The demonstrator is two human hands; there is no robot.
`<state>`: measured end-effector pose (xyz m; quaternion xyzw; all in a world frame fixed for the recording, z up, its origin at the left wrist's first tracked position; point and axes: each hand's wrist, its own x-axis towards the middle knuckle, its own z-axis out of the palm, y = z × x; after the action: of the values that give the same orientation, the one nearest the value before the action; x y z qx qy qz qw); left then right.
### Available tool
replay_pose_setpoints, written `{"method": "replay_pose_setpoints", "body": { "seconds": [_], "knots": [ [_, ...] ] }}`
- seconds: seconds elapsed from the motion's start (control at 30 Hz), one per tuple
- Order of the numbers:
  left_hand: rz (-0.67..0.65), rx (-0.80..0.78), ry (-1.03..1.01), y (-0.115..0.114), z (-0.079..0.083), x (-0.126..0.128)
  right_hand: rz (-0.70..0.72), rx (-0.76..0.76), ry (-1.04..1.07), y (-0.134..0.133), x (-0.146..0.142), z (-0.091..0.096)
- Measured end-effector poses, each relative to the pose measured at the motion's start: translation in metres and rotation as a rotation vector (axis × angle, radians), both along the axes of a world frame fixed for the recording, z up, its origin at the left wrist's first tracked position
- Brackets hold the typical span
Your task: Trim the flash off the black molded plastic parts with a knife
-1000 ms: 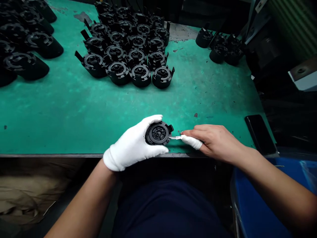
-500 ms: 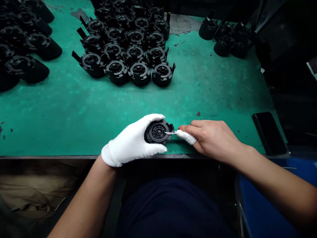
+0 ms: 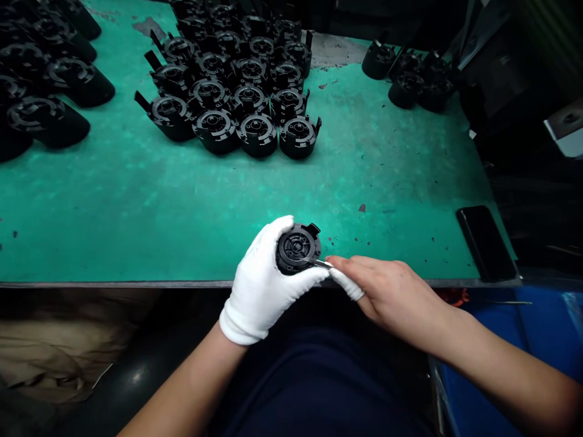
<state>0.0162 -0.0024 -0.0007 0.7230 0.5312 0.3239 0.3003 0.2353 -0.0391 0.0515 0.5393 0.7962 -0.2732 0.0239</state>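
My left hand point(image 3: 266, 279), in a white glove, is closed around a round black plastic part point(image 3: 298, 247) with rings and small holes on its face and a tab at its upper right rim. Bare except for a white wrap on the thumb, my right hand point(image 3: 387, 288) pinches a small knife point(image 3: 321, 263) with a thin metal blade. The blade's tip lies at the lower right of the part's face, close to my gloved thumb. Most of the knife's handle is hidden inside my right hand.
On the green table point(image 3: 182, 206), several similar black parts point(image 3: 257, 133) stand in rows at the back. More black parts point(image 3: 50, 118) are at the left, and a small group point(image 3: 405, 88) is at the back right. A phone point(image 3: 487, 243) lies near the right edge, above a blue bin point(image 3: 501, 358).
My left hand has turned the black part and brought it slightly nearer to me. My right hand has moved down with the knife, whose blade has gone from the face's middle to its lower right.
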Motion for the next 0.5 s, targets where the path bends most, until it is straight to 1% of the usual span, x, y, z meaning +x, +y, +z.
{"method": "replay_pose_setpoints", "body": {
  "seconds": [0.13,0.23,0.37,0.5],
  "knots": [
    [-0.008,-0.002,0.0,0.002,0.001,-0.002,0.048,-0.051,-0.007,0.005,-0.005,0.005],
    [-0.005,0.005,0.003,0.002,0.001,-0.002,0.037,-0.051,-0.001,0.006,-0.004,0.006],
    [-0.014,0.017,-0.012,0.001,0.001,-0.001,-0.009,-0.012,0.019,0.003,-0.002,0.001],
    [-0.019,0.014,-0.019,0.001,0.001,-0.001,0.017,-0.052,0.046,0.003,-0.004,-0.004]
  ]
}}
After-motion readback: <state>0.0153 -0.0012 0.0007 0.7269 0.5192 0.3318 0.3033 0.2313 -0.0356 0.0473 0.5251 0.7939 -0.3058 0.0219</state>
